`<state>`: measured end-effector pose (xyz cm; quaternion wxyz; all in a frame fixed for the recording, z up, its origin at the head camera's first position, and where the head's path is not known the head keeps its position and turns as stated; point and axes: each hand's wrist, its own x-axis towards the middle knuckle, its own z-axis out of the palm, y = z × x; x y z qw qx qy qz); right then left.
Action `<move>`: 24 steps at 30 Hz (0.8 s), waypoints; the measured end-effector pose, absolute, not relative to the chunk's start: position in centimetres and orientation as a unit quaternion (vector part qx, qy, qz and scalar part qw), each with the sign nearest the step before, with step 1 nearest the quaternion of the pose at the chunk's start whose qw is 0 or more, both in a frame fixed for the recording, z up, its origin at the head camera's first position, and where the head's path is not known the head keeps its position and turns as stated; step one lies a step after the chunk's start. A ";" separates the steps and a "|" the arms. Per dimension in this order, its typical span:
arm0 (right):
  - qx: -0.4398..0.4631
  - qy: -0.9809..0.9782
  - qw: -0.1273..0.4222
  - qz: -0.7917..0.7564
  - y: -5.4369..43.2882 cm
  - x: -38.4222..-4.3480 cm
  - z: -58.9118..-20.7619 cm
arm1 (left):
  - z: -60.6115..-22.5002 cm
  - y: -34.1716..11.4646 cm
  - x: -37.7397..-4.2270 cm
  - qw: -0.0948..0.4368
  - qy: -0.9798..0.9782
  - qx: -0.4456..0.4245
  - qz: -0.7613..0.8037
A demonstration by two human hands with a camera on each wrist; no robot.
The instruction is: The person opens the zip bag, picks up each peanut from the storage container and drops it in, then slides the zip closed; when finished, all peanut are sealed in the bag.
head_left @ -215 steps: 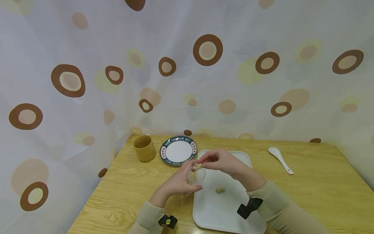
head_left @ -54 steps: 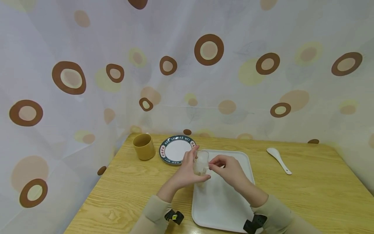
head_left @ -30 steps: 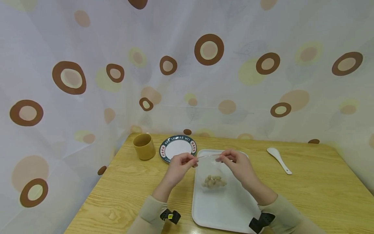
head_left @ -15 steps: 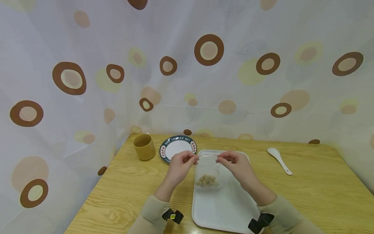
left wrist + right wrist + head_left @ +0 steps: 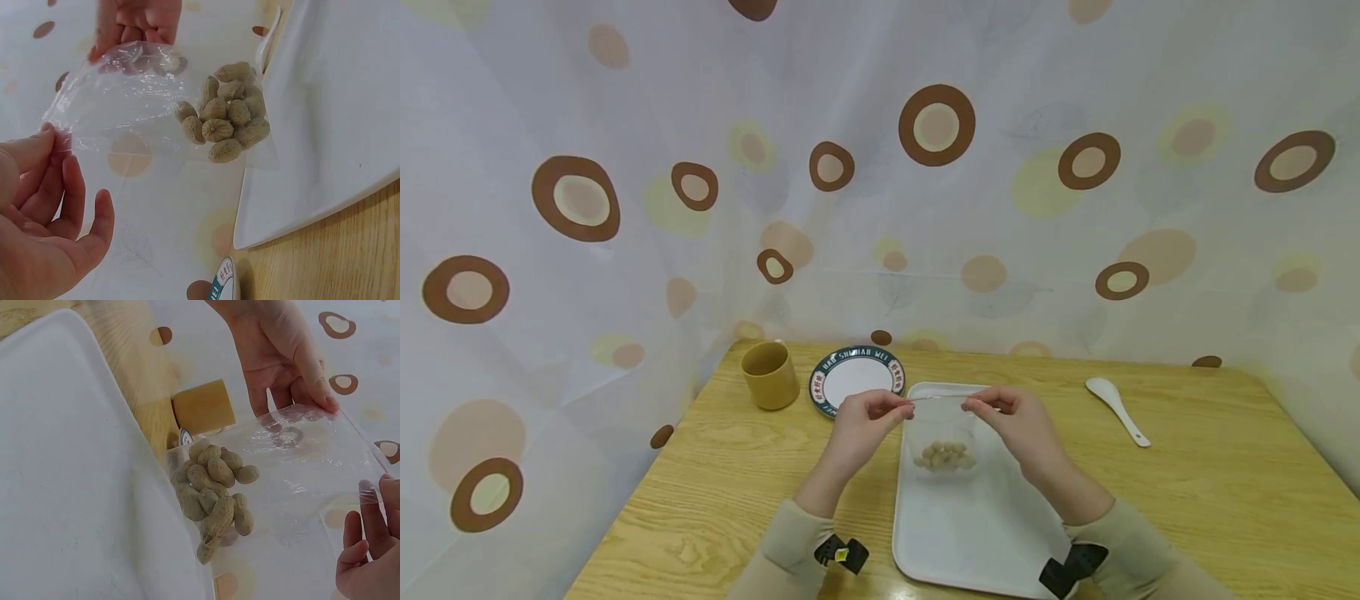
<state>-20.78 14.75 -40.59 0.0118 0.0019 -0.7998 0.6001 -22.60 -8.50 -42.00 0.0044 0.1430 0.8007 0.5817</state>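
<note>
A clear zip bag (image 5: 125, 106) hangs over the white tray, with several peanuts in their shells (image 5: 215, 481) gathered at its bottom. My left hand (image 5: 863, 429) pinches one top corner of the bag between thumb and index finger. At the opposite corner, my right hand (image 5: 1017, 427) pinches the same top edge. A reddish line runs along that edge, stretched straight between both hands. In the left wrist view the peanuts sit close beside the tray's surface.
Under the bag lies the white tray (image 5: 970, 533) on the wooden table (image 5: 700, 492). Behind it to the left are a green-rimmed plate (image 5: 857, 379) and a yellow mug (image 5: 771, 377). A white spoon (image 5: 1117, 411) lies to the right. A patterned curtain (image 5: 865, 217) stands behind the table.
Earlier my right hand brought a peanut to the bag's mouth, and another lay on the tray; now the tray shows none. Both hands since moved to the bag's top corners, stretching its edge.
</note>
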 end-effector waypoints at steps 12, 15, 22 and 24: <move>0.070 -0.769 -0.010 0.636 15.0 -20.7 -40.8 | -41.6 -8.1 -22.6 -0.007 0.789 0.153 0.595; 0.083 -0.766 -0.013 0.638 14.9 -20.8 -40.8 | -41.7 -8.0 -22.6 -0.003 0.782 0.156 0.603; 0.081 -0.776 -0.013 0.626 14.5 -20.4 -40.5 | -41.7 -7.9 -22.6 0.007 0.769 0.158 0.619; 0.084 -0.779 -0.012 0.621 14.3 -20.2 -40.4 | -41.8 -7.8 -22.6 0.015 0.770 0.162 0.617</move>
